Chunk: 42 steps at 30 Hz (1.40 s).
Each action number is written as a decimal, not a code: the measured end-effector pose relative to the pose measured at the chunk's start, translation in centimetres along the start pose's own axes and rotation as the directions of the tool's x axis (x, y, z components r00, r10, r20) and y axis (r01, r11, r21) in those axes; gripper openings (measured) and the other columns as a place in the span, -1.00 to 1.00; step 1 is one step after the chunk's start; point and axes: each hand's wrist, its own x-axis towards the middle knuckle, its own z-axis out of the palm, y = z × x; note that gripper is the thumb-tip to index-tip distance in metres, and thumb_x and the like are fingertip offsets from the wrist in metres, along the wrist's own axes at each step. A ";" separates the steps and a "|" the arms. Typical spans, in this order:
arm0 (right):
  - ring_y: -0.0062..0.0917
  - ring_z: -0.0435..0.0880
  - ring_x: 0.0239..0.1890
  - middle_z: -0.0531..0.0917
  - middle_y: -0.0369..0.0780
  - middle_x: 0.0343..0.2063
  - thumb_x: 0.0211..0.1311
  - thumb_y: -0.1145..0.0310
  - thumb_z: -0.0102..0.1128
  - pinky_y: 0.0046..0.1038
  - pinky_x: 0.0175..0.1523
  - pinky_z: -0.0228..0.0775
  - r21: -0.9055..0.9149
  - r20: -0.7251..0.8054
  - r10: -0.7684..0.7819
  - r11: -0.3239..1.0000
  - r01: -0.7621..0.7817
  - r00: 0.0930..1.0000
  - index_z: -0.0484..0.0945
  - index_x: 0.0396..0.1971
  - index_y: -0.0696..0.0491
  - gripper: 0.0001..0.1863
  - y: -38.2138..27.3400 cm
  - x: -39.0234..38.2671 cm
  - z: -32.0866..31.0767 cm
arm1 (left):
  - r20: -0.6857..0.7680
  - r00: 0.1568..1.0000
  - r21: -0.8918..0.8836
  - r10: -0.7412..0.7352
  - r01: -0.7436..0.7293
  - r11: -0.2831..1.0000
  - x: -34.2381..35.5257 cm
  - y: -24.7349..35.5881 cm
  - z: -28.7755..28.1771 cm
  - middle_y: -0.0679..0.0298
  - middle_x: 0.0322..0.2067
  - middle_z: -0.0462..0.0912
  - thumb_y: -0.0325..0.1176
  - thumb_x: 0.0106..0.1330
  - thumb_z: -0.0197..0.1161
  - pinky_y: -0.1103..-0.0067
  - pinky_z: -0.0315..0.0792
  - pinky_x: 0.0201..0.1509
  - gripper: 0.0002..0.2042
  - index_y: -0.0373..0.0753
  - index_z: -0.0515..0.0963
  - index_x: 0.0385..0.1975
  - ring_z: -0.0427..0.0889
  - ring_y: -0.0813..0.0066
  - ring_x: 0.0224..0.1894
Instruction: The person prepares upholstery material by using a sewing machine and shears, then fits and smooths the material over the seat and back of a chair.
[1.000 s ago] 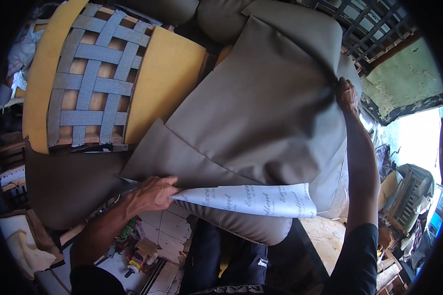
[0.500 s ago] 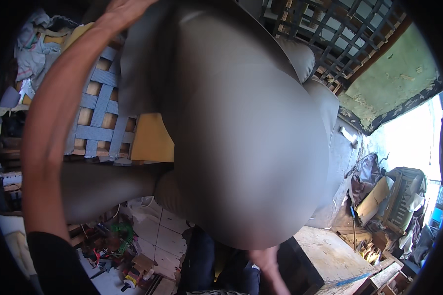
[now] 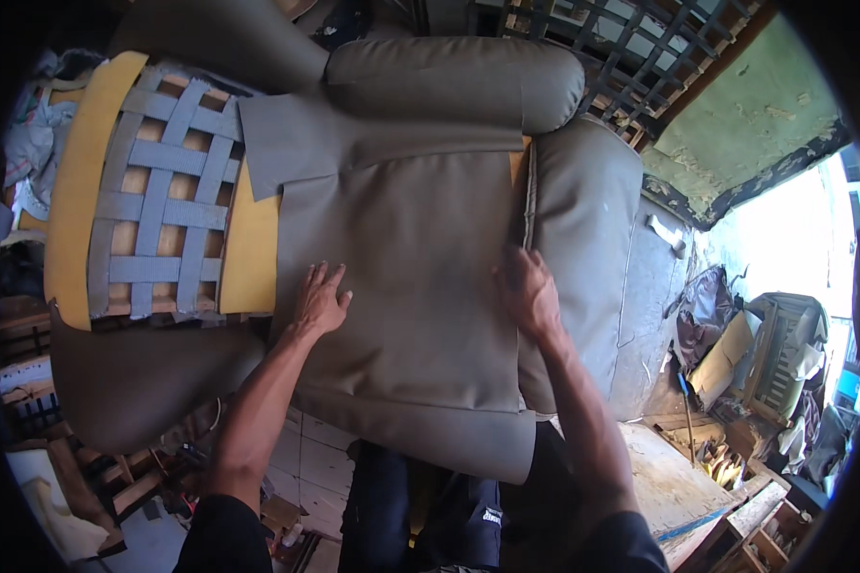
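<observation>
A brown-grey leatherette cover [image 3: 420, 220] lies over the seat of a partly upholstered armchair, wrinkled in places, with a loose flap [image 3: 291, 143] at its upper left. My left hand [image 3: 323, 304] rests on the cover's left part, fingers spread and empty. Towards its right edge is my right hand [image 3: 530, 294], beside the seam of the padded backrest [image 3: 583, 239]; its fingers look bent, but motion smears their tips. Padded armrests stand along the far side [image 3: 449, 81] and the near side [image 3: 430, 430].
Grey webbing straps [image 3: 158, 201] cross the frame on the left, bordered by yellow foam [image 3: 72, 201]. A black webbed frame [image 3: 631, 57] stands at the back right. Near right is a wooden box [image 3: 669, 477]. Scrap wood and tools litter the lower left.
The large blurred sheet that hung raised before me now lies down over the seat. My left hand has come down from the upper left; my right has moved up from the lower edge.
</observation>
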 end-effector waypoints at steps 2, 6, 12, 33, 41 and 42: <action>0.02 0.56 0.11 0.63 0.05 0.01 0.29 0.18 0.33 -0.10 0.21 0.45 -0.074 -0.036 -0.103 0.992 0.100 0.994 0.50 0.14 0.16 -0.49 4.4 5.5 2.0 | -0.015 1.000 -0.039 -0.011 0.010 0.999 1.6 -0.6 2.3 -0.17 0.46 0.21 -0.17 0.44 0.20 0.19 0.15 0.57 -0.43 -0.17 0.34 0.43 0.22 -0.20 0.48; -0.49 0.71 -0.50 0.67 -0.05 -0.26 0.25 0.20 0.43 -0.41 -0.49 0.63 0.505 0.102 0.247 0.822 -0.264 0.964 0.38 0.14 0.26 -0.38 7.0 17.3 2.3 | -0.473 0.878 -0.097 -0.074 0.032 0.995 10.3 -2.5 0.8 -0.23 0.37 0.26 -0.28 0.43 0.20 0.13 0.49 0.27 -0.52 -0.27 0.37 0.30 0.44 -0.27 0.29; -0.45 0.74 -0.34 0.68 -0.07 -0.12 0.12 0.04 0.56 -0.48 -0.33 0.65 0.236 0.124 0.501 0.823 -0.516 0.856 0.39 0.29 0.19 -0.15 6.6 24.3 3.6 | -0.521 0.729 -0.324 -0.444 0.312 0.893 21.1 -1.1 -8.3 -0.12 0.32 0.27 -0.19 0.35 0.37 0.06 0.50 0.23 -0.31 -0.16 0.16 0.38 0.53 -0.30 0.18; -0.16 0.81 -0.17 0.76 0.01 -0.20 0.28 0.23 0.36 -0.16 0.00 0.61 0.049 -0.226 0.247 0.969 -0.243 0.942 0.57 -0.03 0.13 -0.63 10.3 25.4 -0.2 | -0.622 0.752 -0.035 -0.219 0.253 0.967 35.3 0.8 -5.2 -0.07 0.60 -0.36 0.26 0.31 0.28 -0.47 -0.25 0.41 -0.01 0.09 -0.17 0.60 -0.34 -0.42 0.58; 0.16 0.58 0.10 0.56 0.18 0.07 0.26 0.22 0.37 -0.01 0.17 0.44 -0.323 -0.374 0.084 0.922 -0.214 0.924 0.46 0.07 0.19 -0.50 11.4 25.4 0.8 | -0.830 0.551 -0.067 -0.084 0.050 0.996 35.0 2.4 -2.3 -0.11 0.38 0.17 0.03 0.31 0.37 -0.13 0.09 0.40 -0.23 -0.11 0.16 0.42 0.13 -0.32 0.41; 0.19 0.52 0.13 0.46 0.20 0.09 0.23 0.28 0.36 0.01 0.21 0.40 -0.377 -0.478 -0.055 0.914 -0.148 0.877 0.36 0.17 0.20 -0.42 10.4 24.5 1.9 | -0.836 0.544 -0.107 -0.074 -0.030 0.994 32.8 3.4 -1.6 -0.06 0.28 0.30 -0.03 0.31 0.39 0.02 0.20 0.37 -0.31 -0.15 0.25 0.34 0.28 -0.20 0.32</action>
